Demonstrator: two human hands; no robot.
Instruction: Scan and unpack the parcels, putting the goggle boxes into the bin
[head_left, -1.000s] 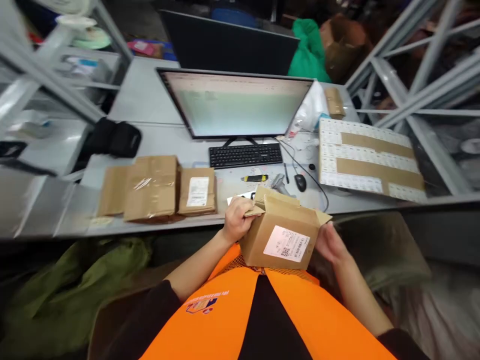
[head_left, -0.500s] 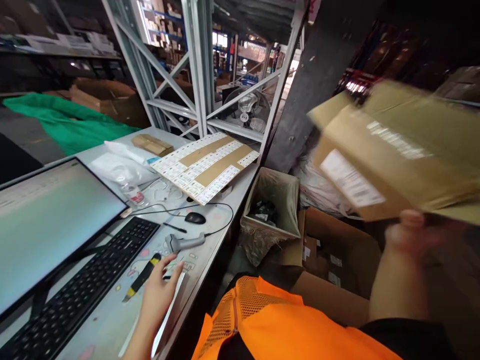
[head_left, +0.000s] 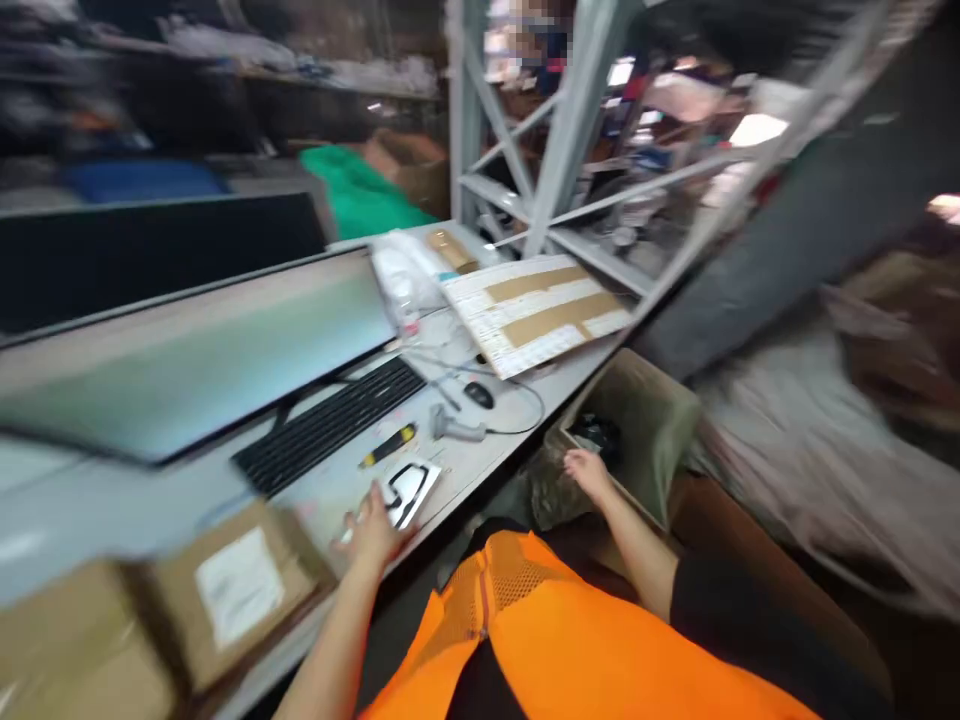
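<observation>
Fingers apart on the left hand [head_left: 373,535], low over the desk [head_left: 463,466], at the left edge of a white card [head_left: 415,487] lying there; contact unclear. Right hand [head_left: 589,473] at the near side of the bin [head_left: 641,415]; its fingers blurred, cannot tell if together. Cutter [head_left: 388,444] and scanner [head_left: 456,426] just beyond card. Labelled carton [head_left: 240,590] left of left hand.

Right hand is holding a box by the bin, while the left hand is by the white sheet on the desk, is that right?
Not quite: the right hand by the bin holds no box; it looks empty in the head view. The left hand is by the white sheet on the desk.
</observation>
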